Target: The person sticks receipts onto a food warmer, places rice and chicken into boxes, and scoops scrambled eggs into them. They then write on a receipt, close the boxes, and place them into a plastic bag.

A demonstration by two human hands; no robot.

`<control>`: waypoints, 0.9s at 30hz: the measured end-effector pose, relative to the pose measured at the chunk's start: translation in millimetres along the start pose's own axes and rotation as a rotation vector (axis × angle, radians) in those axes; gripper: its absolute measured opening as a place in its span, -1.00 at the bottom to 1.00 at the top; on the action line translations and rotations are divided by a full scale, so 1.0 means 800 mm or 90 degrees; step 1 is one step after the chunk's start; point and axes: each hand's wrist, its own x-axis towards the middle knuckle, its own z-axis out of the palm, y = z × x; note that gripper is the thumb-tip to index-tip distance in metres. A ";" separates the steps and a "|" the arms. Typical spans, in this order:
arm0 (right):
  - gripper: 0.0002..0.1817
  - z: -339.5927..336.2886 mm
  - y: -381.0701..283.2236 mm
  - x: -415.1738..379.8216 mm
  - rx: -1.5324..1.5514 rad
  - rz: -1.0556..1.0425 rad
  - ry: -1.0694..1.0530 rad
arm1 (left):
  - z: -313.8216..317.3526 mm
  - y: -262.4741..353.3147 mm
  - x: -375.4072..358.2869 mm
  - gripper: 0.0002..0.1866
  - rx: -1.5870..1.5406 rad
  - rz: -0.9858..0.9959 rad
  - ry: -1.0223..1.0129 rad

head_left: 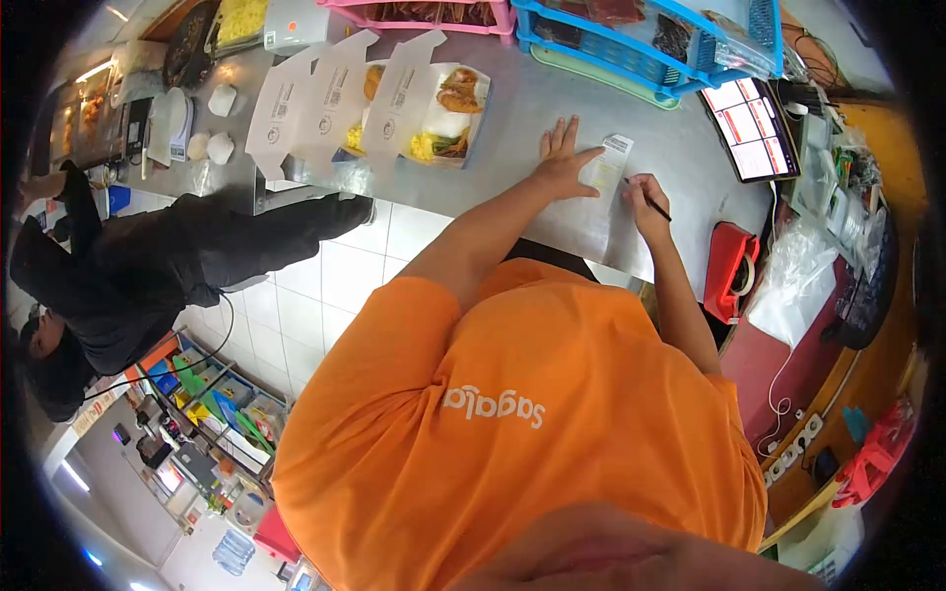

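Note:
My left hand (565,165) lies flat on the steel counter with its fingers spread, the thumb reaching toward a printed paper slip (612,161). It holds nothing. In my right hand (645,202) is a dark pen (658,209), gripped just right of the slip's lower part. The slip is long, narrow and white, with a yellowish patch in its middle; its print is too small to read. Left of my hands stand white cardboard meal boxes with raised lids. The nearest meal box (480,123) contains fried chicken (460,91), white rice and yellow shredded food.
Blue baskets (641,54) and a pink basket (424,22) line the counter's back. A tablet (751,128) stands at the right, above a red case (730,271) holding a tape roll. Clear plastic bags (793,281) lie farther right. A person in black (148,276) works at the left.

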 end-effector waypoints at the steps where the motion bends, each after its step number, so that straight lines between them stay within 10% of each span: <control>1: -0.90 -0.004 0.007 -0.006 0.004 0.006 -0.007 | 0.002 0.000 0.000 -0.11 0.002 0.001 -0.002; 27: -0.85 0.007 0.009 0.022 -0.157 -0.040 -0.084 | -0.003 -0.010 0.025 0.08 0.077 -0.034 -0.095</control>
